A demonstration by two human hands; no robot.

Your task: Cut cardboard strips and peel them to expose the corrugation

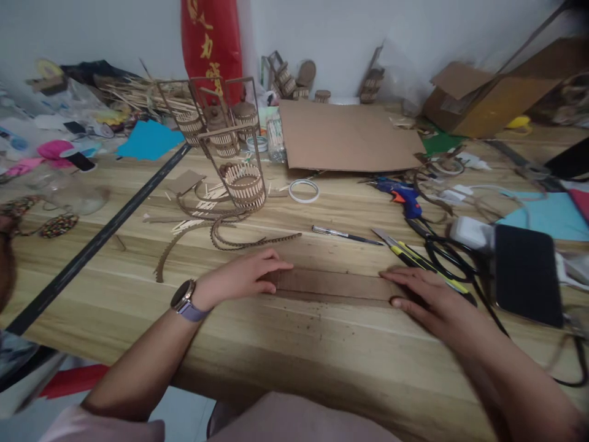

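Note:
A brown cardboard strip lies lengthwise across the wooden table in front of me. My left hand grips its left end, thumb at the near edge and fingers at the far edge. At the other end, my right hand holds the strip between thumb and fingers in the same way. Small brown crumbs are scattered on the wood just below it. A pen lies beyond the strip, and a yellow-and-black utility knife rests beside my right hand, partly hidden by it.
A small slatted bucket with a tall handle stands beyond curled corrugated strips. A tape roll, blue glue gun, black scissors and phone lie around. A large cardboard sheet is at the back.

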